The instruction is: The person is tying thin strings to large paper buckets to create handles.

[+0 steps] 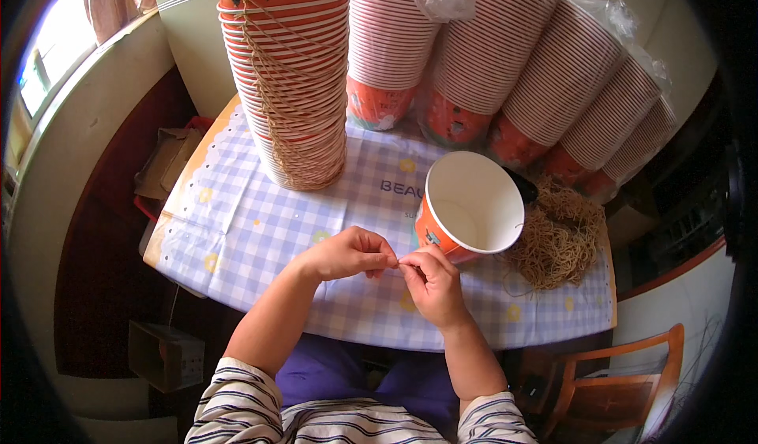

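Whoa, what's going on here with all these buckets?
The person's left grip and right grip meet over the checked tablecloth, fingertips pinched; anything between them is too small to make out. One orange bucket, white inside, is just beyond the right grip, with a tangle of tan string on its right. A tall stack of buckets with string down its side stands toward the back left, and plastic-wrapped stacks line the back.
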Demonstrator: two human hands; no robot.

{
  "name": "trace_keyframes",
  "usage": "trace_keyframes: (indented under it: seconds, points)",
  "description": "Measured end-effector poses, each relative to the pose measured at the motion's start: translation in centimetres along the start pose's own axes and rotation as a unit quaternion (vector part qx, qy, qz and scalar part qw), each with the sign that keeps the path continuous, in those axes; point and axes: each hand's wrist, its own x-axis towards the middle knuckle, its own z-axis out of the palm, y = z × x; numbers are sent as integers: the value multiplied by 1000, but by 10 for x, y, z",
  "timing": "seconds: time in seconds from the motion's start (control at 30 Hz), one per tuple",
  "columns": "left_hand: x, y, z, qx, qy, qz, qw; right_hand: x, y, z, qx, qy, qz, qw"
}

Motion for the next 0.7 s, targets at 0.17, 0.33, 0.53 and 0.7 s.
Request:
trace_keyframes:
  seconds: [0.17,0.33,0.53,0.7]
  points:
    - [-1,5,3,35,9,12,999,-1,2,0,-3,2,4,1000]
    - [-1,7,7,47,33,19,998,2,-2,-1,-31,14,-23,999]
    - [0,5,9,54,59,34,996,-1,-3,-1,-44,19,-1,999]
    - [-3,6,9,49,67,34,996,-4,-6,3,10,15,47,999]
